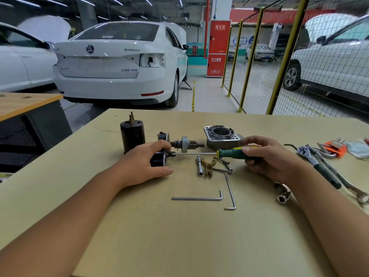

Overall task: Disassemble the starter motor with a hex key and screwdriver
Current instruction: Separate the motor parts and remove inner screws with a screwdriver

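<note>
Our left hand [148, 163] grips the dark motor part [158, 159]; our right hand [265, 154] fingers wrap the screwdriver [229, 153], tip against it.

Screwdriver tip at the dark motor part, both my hands busy on the worktop [139, 226].

My left hand [147, 164] grips a dark starter motor part [158, 159] lying on its side, while my right hand [267, 156] holds the green-and-yellow screwdriver [231, 153] level, its shaft reaching left to the end of that part. Behind stand a black cylindrical housing [132, 136], the pinion shaft assembly [185, 144] and the aluminium end housing [221, 135]. Nearer me lie two hex keys [199, 198], a small socket tube [199, 165] and a tan fork lever [208, 166]. To my right lie a ratchet wrench [317, 162], a socket [283, 196] and an orange hex key set [336, 148].
</note>
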`<state>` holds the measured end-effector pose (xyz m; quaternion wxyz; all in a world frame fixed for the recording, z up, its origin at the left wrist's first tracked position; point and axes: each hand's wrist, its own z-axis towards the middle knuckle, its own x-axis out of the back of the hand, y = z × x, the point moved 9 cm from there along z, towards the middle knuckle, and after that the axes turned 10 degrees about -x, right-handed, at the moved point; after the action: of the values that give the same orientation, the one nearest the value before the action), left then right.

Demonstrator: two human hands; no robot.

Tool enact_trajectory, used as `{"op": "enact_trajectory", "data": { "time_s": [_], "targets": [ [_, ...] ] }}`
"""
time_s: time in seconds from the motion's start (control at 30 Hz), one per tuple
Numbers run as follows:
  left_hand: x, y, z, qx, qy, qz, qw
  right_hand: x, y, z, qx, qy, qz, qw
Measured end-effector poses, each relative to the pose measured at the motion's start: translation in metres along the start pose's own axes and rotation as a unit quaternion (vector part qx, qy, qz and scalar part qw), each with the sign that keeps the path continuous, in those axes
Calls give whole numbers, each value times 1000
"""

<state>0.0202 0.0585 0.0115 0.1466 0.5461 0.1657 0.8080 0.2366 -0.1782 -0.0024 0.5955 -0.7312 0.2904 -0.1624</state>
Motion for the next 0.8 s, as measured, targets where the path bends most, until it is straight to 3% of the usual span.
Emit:
{"op": "enact_trajectory", "data": {
  "time_s": [0.1,0.27,0.5,0.67,0.8],
  "targets": [
    [0,1,1,-5,2,0,1000,-4,-1,0,11,-18,30,999],
    [0,0,2,-6,3,4,1000,2,3,2,-28,32,-70,997],
    [0,-2,1,3,4,7,1000,-3,-2,0,20,-26,28,999],
    [0,-2,1,3,3,8,1000,2,2,1,-19,32,-78,996],
    [-1,-1,2,-1,4,2,1000,0,-4,0,24,-2,-29,999]
  ]
}}
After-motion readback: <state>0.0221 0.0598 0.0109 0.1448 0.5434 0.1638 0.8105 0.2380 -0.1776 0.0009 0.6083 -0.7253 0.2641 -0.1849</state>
